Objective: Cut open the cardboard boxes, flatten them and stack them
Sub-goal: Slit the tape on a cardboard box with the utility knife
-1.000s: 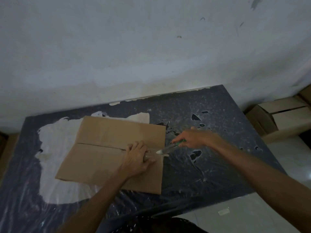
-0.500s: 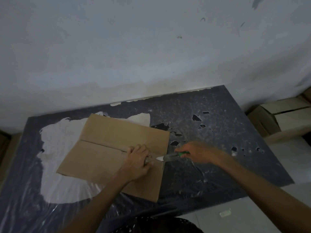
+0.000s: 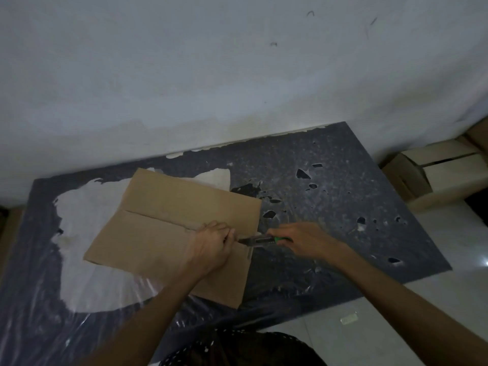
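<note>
Against white wall [image 3: 237, 75], dark peeling table [image 3: 343, 207], cardboard box [image 3: 158, 220], right hand [image 3: 303, 240] gripping knife [image 3: 260, 241]

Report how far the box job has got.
Done: no flattened stack shows yet. In hand: one cardboard box lies on the table, the left hand rests on it by the centre seam, and the right hand holds a green-handled knife at the seam's right end. Left: finish this cut, flatten it, then the boxes on the floor at right.
</note>
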A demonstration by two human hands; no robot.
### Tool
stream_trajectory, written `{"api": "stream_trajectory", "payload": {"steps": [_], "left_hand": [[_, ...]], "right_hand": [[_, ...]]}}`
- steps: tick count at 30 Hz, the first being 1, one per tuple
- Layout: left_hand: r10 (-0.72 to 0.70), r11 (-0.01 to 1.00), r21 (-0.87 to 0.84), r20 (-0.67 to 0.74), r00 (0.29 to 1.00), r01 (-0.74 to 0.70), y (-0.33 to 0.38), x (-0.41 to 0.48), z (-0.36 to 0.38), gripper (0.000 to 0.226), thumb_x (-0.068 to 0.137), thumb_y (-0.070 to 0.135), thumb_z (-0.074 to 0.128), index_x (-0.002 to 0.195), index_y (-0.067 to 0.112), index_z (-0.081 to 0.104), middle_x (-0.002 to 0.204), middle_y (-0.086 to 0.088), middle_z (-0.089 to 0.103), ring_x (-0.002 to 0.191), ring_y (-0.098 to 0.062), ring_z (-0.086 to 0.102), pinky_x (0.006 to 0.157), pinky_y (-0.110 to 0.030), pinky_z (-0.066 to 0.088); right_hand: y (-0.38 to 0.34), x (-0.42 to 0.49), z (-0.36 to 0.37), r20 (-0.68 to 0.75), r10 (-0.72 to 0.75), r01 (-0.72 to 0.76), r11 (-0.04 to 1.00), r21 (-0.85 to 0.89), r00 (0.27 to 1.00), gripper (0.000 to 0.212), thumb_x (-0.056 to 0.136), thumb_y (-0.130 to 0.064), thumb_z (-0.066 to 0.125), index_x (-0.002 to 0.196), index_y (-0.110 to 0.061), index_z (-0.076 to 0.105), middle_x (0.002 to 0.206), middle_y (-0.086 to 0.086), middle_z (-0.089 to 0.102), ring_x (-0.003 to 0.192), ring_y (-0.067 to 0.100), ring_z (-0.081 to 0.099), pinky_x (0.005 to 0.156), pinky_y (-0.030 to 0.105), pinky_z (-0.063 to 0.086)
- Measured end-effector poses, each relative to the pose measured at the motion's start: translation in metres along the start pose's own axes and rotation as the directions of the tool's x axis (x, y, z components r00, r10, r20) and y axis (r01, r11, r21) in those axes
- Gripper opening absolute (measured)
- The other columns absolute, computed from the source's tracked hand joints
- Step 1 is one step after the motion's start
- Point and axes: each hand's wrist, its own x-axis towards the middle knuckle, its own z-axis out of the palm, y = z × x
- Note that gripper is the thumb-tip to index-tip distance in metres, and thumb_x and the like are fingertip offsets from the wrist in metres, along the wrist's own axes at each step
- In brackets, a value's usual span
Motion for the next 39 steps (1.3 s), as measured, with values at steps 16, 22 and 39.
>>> {"api": "stream_trajectory", "payload": {"steps": [16,22,39], "left_hand": [[0.079,0.993,-0.086,0.015,0.997,-0.077,-0.003,-0.001,0.002,0.042,0.094,0.039,0.033,0.061,0.023,0.054,0.068,-0.001,0.064,0.069,-0.023,0.058,0.065,-0.028,0.041],[0.073,0.993,-0.102,0.1,0.992,-0.062,-0.004,-0.002,0.002,0.041,0.094,0.046,0.024,0.064,0.029,0.046,0.074,0.0,0.064,0.076,-0.022,0.057,0.069,-0.032,0.044],[-0.069,0.998,0.03,0.259,0.963,0.063,0.002,-0.001,-0.006,0.037,0.1,0.038,0.036,0.069,0.026,0.051,0.086,-0.002,0.062,0.078,-0.02,0.053,0.067,-0.031,0.035]], "right_hand": [[-0.009,-0.001,-0.017,0.18,0.047,-0.065,0.993,0.097,0.982,0.037,0.098,-0.027,0.052,0.135,-0.032,0.052,0.127,-0.001,0.062,0.112,0.02,0.057,0.091,0.037,0.046],[-0.01,-0.003,-0.017,0.178,0.064,-0.08,0.993,0.084,0.982,0.036,0.098,-0.027,0.052,0.134,-0.034,0.052,0.125,-0.001,0.062,0.11,0.019,0.058,0.09,0.037,0.046],[-0.027,-0.037,0.03,0.037,0.199,-0.2,0.92,0.336,0.979,0.045,0.098,-0.031,0.053,0.141,-0.021,0.047,0.138,0.004,0.056,0.119,0.022,0.057,0.1,0.038,0.047]]}}
